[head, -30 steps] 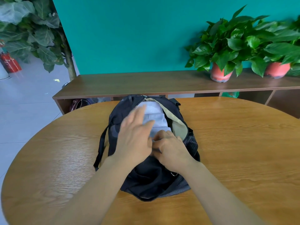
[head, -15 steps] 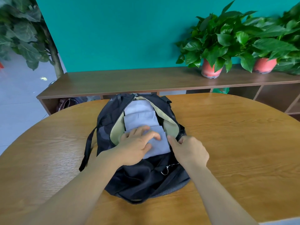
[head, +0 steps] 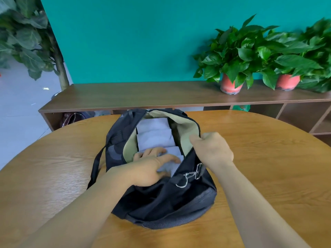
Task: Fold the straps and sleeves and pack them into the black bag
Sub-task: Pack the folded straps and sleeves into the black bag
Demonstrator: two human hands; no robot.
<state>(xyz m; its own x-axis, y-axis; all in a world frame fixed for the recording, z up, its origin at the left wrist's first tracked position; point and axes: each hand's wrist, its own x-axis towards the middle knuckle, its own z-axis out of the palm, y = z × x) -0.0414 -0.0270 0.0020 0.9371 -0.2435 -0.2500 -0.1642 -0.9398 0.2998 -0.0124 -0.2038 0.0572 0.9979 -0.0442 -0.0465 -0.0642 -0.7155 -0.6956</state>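
The black bag (head: 161, 203) lies open in the middle of the round wooden table, its beige lining showing. Folded pale grey-blue garments (head: 154, 136) lie stacked inside the opening. My left hand (head: 150, 167) rests flat on the nearest folded piece, fingers stretched across it and partly inside the bag. My right hand (head: 211, 149) pinches the bag's right rim and holds that side of the opening up. A metal clip (head: 189, 176) hangs on the bag's front, just below my right wrist.
The wooden table (head: 268, 167) spreads around the bag. A black strap (head: 96, 165) trails off the bag's left side. Behind the table stands a low brown shelf (head: 143, 97) with two potted plants (head: 236, 56) at the right. A tall leafy plant (head: 26, 36) stands at the far left.
My right hand has moved up and right from beside the cloth to grip the bag's right rim, pulling the opening wider. My left hand has slid deeper into the bag on the nearest folded piece.
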